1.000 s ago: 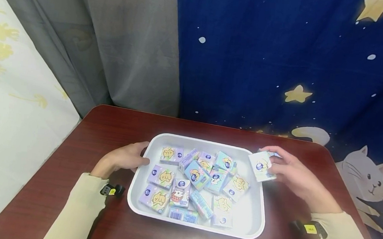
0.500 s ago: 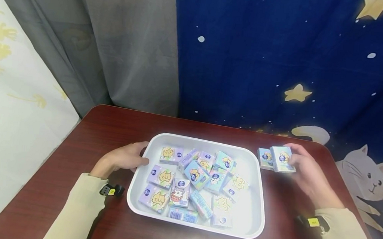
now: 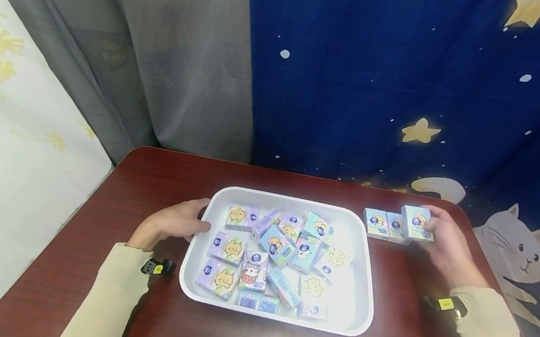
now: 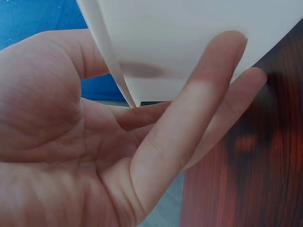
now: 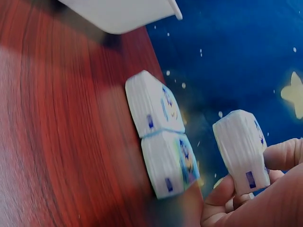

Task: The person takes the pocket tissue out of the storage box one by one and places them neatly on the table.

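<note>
My left hand (image 3: 177, 219) grips the left wall of a white plastic tray (image 3: 363, 308). Its thumb lies over the rim, and in the left wrist view its fingers (image 4: 180, 127) reach along the outer wall. At the right, my right hand (image 3: 450, 243) pinches a light-blue pocket tissue pack (image 3: 416, 222) between thumb and fingers. Two more blue tissue packs, one at the left (image 3: 376, 223) and one in the middle (image 3: 396, 226), sit side by side on the table. In the right wrist view the held pack (image 5: 241, 146) is raised, apart from that pair.
Purple, white and blue tissue packs (image 3: 277, 246) lie loosely in the tray, some overlapping. Under everything is a dark red wooden table (image 3: 174, 177). Behind it hang a grey curtain (image 3: 201, 78) and a blue starry curtain (image 3: 343, 89).
My right hand has carried tissue packs from the tray's right rim to the table beyond it. A first pack, then a second, was left there. My left hand has kept its place.
</note>
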Motion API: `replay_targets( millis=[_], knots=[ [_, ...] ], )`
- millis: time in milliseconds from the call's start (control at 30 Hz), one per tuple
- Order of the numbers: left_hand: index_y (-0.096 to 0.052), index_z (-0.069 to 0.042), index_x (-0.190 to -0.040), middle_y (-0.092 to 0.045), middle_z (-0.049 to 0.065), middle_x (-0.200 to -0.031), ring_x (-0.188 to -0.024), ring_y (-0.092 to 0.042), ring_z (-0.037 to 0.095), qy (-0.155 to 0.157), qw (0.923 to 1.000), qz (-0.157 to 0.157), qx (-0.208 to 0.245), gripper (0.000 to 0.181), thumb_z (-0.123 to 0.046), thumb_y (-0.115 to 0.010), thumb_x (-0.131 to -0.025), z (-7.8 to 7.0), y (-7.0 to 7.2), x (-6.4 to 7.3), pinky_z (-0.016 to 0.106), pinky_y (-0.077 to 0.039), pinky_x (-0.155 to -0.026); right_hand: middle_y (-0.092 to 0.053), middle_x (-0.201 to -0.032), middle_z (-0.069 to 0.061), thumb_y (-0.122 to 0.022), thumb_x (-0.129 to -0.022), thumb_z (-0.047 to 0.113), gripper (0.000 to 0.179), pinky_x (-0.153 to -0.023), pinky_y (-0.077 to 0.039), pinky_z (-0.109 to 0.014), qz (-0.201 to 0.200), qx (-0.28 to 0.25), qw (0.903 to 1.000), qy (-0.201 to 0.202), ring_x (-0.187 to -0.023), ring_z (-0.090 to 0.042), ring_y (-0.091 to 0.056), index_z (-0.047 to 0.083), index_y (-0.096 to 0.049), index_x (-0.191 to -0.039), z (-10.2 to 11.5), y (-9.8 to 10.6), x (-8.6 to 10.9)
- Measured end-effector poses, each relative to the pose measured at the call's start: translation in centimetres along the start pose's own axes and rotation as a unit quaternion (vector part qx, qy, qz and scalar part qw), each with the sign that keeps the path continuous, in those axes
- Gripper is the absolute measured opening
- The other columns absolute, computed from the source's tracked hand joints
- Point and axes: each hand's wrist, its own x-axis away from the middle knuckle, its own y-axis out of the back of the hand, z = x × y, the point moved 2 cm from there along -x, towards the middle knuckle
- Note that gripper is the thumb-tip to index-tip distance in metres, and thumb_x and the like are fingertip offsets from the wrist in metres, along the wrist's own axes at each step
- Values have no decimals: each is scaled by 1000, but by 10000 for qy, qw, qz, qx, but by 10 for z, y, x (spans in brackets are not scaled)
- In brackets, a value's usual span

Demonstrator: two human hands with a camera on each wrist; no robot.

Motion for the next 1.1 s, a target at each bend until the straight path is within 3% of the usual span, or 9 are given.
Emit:
replay_targets(
  millis=[200,333,433,633,833,1000,1100],
  knots=[
    [-45,7,-151,-76,18,-111,-90,-81,33,-13,10000,-9,-18,54,0,-67,-102,-1,0,0,50,-69,-72,-40,-145,-3,-36,-113,8,62,-93,-51,-20,-337,141,9992,-178,-127,-19,-44,21,-26,-173,-3,12,-3],
    [-44,7,-151,-76,19,-111,-90,-81,33,-9,10000,-13,-31,54,1,-66,-102,-2,0,0,50,-69,-72,-31,-160,-16,-39,-113,10,69,-113,-50,-28,-638,411,9965,-345,-130,-23,-43,15,-16,-177,-7,19,-5],
    [-44,7,-152,-76,19,-111,-90,-80,32,16,10000,-38,-52,55,1,-66,-102,-2,0,0,50,-69,-72,-23,-167,-21,-42,-112,10,71,-120,-44,-32,-811,599,9940,-413,-128,-25,-43,13,-16,-177,-10,23,-6],
    [-42,9,-154,-76,20,-110,-89,-80,33,41,10000,-50,-45,56,2,-63,-102,-1,-1,0,49,-69,-70,-19,-172,-27,-45,-110,13,73,-106,-48,-31,-915,1319,9858,-503,-128,-32,-43,13,-15,-177,-16,29,-7],
    [-43,8,-153,-76,18,-108,-89,-80,32,90,9999,-55,-35,55,2,-62,-102,1,-1,-1,49,-69,-71,-21,-174,-31,-46,-110,18,73,-106,-46,-44,-1026,1752,9775,-572,-137,-43,-41,15,-16,-176,-21,30,-11],
    [-43,8,-153,-75,19,-109,-89,-80,32,92,9999,-55,-60,55,2,-62,-102,1,-1,-2,49,-69,-71,-29,-170,-36,-47,-109,17,73,-81,-49,-26,-1234,2280,9651,-377,-133,-44,-47,11,-20,-175,-23,29,-15],
    [-43,8,-152,-75,19,-109,-88,-80,32,97,9999,-51,-56,54,2,-62,-102,1,-1,-2,49,-69,-71,-33,-167,-38,-49,-108,17,72,-79,-48,-26,-1323,2772,9515,-155,-131,-47,-49,6,-22,-174,-22,27,-16]
  ],
)
